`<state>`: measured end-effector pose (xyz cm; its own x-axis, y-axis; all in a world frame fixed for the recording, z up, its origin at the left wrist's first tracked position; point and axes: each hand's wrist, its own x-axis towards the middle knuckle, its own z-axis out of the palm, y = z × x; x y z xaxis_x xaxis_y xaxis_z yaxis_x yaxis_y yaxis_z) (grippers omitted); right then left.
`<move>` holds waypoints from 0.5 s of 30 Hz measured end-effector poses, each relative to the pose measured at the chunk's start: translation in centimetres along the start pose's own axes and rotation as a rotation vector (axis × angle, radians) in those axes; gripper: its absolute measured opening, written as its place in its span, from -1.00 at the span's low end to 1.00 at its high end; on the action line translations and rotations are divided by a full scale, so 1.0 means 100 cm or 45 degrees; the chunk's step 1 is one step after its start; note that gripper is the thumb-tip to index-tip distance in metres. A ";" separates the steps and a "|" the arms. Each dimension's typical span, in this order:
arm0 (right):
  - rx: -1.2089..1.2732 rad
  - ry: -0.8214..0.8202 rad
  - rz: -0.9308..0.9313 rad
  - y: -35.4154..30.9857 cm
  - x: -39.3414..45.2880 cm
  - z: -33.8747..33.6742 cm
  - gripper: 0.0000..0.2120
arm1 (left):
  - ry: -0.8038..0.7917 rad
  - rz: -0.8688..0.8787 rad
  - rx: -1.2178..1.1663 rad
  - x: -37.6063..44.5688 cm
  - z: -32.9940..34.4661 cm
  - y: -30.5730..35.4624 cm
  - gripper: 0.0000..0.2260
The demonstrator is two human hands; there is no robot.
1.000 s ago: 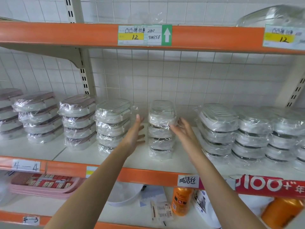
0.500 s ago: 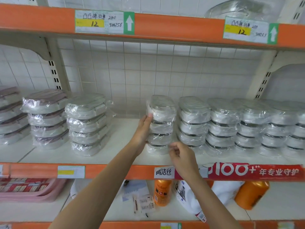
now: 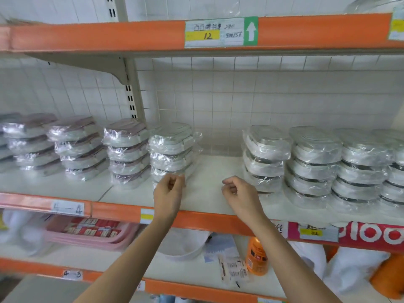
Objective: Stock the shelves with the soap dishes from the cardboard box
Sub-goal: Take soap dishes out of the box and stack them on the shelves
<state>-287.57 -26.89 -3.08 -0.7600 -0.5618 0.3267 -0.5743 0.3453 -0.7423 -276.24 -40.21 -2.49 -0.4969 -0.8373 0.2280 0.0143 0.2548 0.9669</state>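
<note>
soap dishes (image 3: 171, 154) stacked flat, long axes front-to-back; left hand (image 3: 168, 194), right hand (image 3: 240, 197) loosely curled, empty.

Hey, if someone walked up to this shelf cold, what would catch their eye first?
Probably the stacks of plastic-wrapped soap dishes lined along the white middle shelf, with a bare gap at its centre. Just in front of that gap hover the left hand and right hand, fingers loosely curled, holding nothing. Bright orange shelf edges frame everything.
</note>
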 end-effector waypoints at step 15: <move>0.535 -0.010 0.254 -0.032 0.020 0.087 -0.41 | -0.711 0.099 0.195 0.075 -0.051 -0.051 -0.60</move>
<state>-284.67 -35.66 -5.15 -0.8398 -0.5219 0.1498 -0.2426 0.1137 -0.9635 -275.64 -50.26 -5.07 -0.8823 -0.4417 0.1626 -0.0358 0.4075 0.9125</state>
